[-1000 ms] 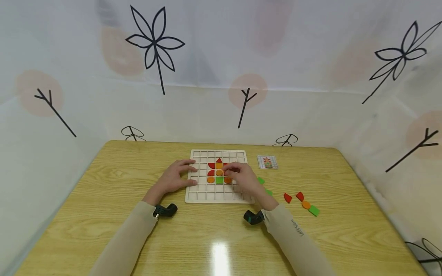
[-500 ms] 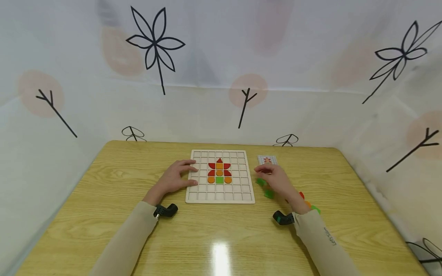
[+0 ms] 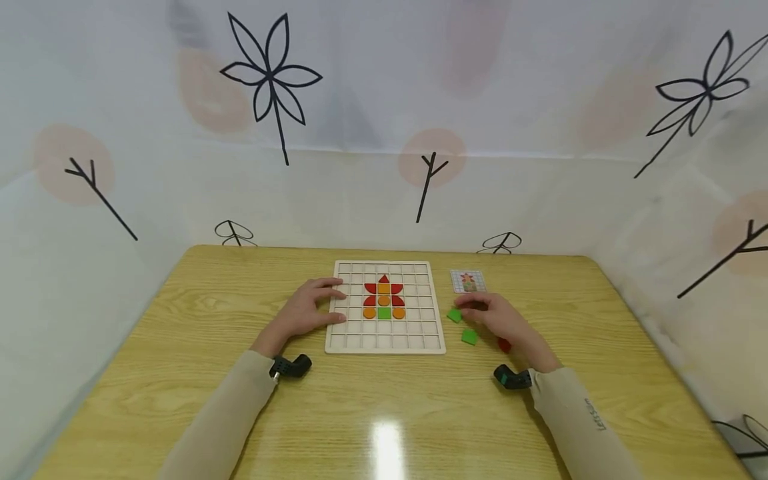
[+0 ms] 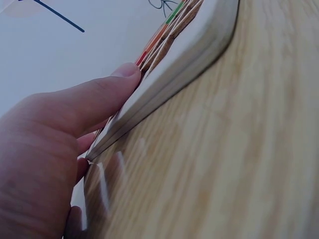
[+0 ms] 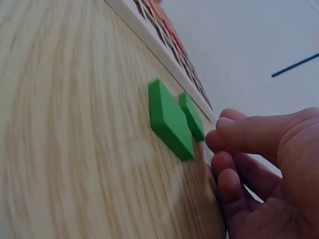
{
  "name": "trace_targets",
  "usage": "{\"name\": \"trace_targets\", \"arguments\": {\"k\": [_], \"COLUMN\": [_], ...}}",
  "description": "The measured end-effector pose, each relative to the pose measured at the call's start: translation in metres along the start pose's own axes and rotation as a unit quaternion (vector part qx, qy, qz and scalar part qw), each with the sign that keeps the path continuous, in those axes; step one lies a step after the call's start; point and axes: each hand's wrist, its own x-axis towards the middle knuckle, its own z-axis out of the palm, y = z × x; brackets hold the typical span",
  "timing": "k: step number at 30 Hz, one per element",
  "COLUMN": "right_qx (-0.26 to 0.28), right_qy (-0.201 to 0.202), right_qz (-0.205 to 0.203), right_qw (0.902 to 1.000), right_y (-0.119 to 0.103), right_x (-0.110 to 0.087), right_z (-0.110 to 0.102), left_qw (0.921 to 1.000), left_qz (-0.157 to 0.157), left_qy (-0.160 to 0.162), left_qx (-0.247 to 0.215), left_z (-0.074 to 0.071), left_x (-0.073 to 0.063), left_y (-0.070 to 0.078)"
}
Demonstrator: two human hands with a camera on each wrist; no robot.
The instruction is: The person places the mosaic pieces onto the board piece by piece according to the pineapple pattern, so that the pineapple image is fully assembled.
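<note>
My left hand [image 3: 302, 310] rests at the left edge of a white grid board [image 3: 354, 343]; its spread fingers and thumb [image 4: 107, 94] touch the rim. On the board, red, orange and green pieces form a symmetrical figure, with a red triangle [image 3: 384, 279] on top and a green square [image 3: 384, 313] between two orange circles at the bottom. My right hand [image 3: 495, 319] is low over the table right of the board, fingers loosely bent, nothing seen between them. Its fingertips are right beside one loose green square [image 3: 454, 315]; a second green square tile [image 3: 469, 337] lies nearer me.
A small picture card [image 3: 468, 281] with a similar figure lies beyond my right hand. Part of a red piece [image 3: 505, 345] shows under my right forearm, which hides the other loose pieces. A patterned cloth [image 3: 336, 200] stands behind the wooden table [image 3: 336, 413].
My right hand has moved off the board's pieces and rightward to the loose green squares, leaving the figure uncovered. My left hand has stayed at the board's edge.
</note>
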Motion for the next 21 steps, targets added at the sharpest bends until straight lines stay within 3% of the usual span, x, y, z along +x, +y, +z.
{"name": "trace_targets", "arguments": {"k": [11,21], "right_qx": [0.017,-0.059], "right_qy": [-0.046,-0.075], "right_qz": [0.015,-0.031], "right_qw": [0.9987,0.995], "right_y": [0.022,0.034], "right_x": [-0.036,-0.076], "right_z": [-0.054,-0.089], "left_qw": [1.0,1.0], "left_qz": [-0.001,-0.003], "left_qy": [-0.002,-0.002], "left_qx": [0.003,-0.003], "left_z": [0.003,-0.002], "left_x": [0.002,0.0], "left_y": [0.001,0.003]}}
